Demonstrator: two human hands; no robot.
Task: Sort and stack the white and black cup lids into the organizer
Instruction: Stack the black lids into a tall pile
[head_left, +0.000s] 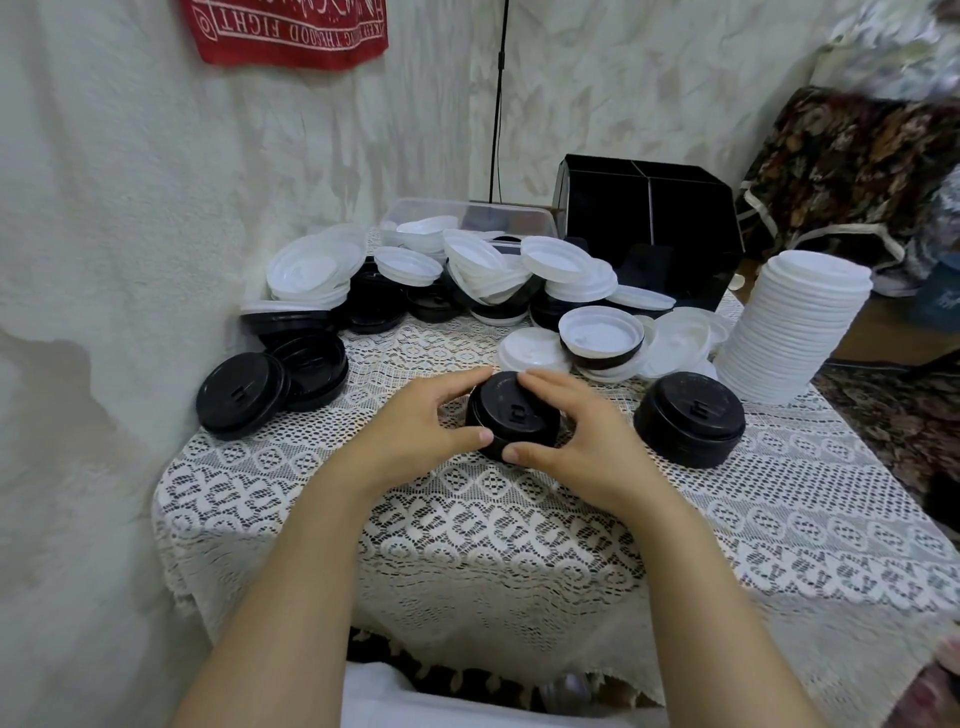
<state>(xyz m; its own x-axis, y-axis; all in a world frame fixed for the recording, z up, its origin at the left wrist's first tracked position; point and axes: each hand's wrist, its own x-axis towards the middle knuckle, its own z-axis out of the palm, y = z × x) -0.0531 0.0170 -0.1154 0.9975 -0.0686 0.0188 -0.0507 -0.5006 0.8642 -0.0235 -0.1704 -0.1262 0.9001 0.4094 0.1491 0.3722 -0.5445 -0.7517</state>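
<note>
Both hands meet on a short stack of black lids (506, 400) at the middle of the lace-covered desk (467, 530). The left hand (421, 421) and the right hand (571, 431) each curl round its rim, thumbs on the near side and fingers over the far edge, so each grip is pinching the stack from its own side. The lids look like thin moulded plastic, light, smooth and a little springy. I judge that an even squeeze from 2 sides, low on the side wall, suits best: pressed hard, the rims could buckle, and held loosely the stack could slide apart. Another black stack (688, 421) stands just to the right, a tall white stack (795, 332) is beyond it, and the black organizer (649, 218) sits behind the unsorted heap (467, 275).
</note>
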